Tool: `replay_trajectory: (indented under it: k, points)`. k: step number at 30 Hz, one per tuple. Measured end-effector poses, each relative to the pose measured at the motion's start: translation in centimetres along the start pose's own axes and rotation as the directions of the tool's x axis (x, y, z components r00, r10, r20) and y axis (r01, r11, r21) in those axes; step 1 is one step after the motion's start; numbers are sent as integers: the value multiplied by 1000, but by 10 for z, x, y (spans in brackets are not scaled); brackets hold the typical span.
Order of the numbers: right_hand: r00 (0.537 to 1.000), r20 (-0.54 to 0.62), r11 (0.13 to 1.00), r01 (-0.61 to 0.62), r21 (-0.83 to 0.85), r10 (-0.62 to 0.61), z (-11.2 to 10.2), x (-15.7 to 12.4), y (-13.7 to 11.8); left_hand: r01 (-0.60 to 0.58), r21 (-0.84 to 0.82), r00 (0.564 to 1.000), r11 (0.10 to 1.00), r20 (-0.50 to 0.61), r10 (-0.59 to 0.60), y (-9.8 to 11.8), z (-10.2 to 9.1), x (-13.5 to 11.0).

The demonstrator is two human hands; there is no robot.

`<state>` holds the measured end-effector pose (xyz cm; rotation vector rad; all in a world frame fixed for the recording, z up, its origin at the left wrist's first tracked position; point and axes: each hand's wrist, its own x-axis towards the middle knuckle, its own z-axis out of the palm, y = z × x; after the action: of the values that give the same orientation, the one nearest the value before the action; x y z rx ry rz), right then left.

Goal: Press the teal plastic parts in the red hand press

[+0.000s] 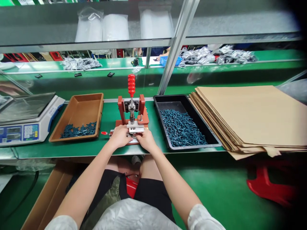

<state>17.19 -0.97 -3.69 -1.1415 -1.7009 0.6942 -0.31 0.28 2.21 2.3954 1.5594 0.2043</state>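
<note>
A hand press (131, 110) with a red ribbed lever handle (131, 85) stands upright on the green bench. My left hand (120, 136) is at the left of its white metal block (136, 126), fingers curled in towards the front. From the right, my right hand (145, 139) reaches to the same block with bent fingers. Both thumbs point inward at the low front of the press. Whatever small thing the fingertips pinch there is hidden. Beside my left hand a small red-tipped lever (105, 133) sticks out.
A brown tray (79, 97) with some small dark blue parts is left, beside a scale (31, 124). To the right, a black tray (172, 99) holds many blue pins, next to stacked cardboard sheets (254, 115). A metal post (174, 57) rises behind.
</note>
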Motion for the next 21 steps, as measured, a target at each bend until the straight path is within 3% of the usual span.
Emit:
replay_trajectory:
  k: [7,15,18,21]
  points:
    - [994,2,992,110,-64,-110,-2,-1,2,-2,-4,998,1000,-55,2,2,4,-3]
    - [991,44,991,128,-34,-126,-4,-1,6,24,-27,995,999,-92,-27,2,7,-4]
    - [988,10,986,154,-67,-153,-4,-2,4,5,-35,993,999,-116,-9,4,9,-5]
    - [988,8,983,156,-93,-156,-3,-2,1,-95,-61,983,994,-161,84,2,10,-15]
